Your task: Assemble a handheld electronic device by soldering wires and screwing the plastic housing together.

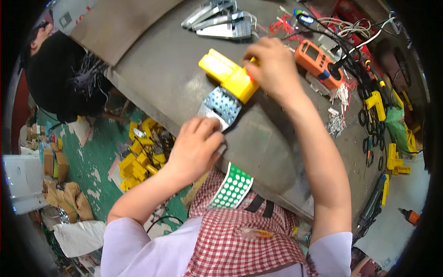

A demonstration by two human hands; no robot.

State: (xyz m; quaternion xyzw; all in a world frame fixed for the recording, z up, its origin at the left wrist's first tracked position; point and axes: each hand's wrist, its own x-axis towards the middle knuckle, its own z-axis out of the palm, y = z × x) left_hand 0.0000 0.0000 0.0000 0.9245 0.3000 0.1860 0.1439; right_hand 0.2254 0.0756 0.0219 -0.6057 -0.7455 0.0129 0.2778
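Hands bracket my yellow block point(228, 75) diagonally: right hand point(272, 69) grips its far end, left hand point(196, 147) pinches the metal plate point(220, 106) nearest me.

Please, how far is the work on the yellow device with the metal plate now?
Looks done: several similar yellow parts lie piled on the floor. In hand: the right hand grips the yellow device while the left hand holds its perforated metal plate. Left: the green dot sticker sheet waits on the lap.

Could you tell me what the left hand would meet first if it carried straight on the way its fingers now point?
Probably the perforated metal plate: the left hand already seems to touch its near edge.
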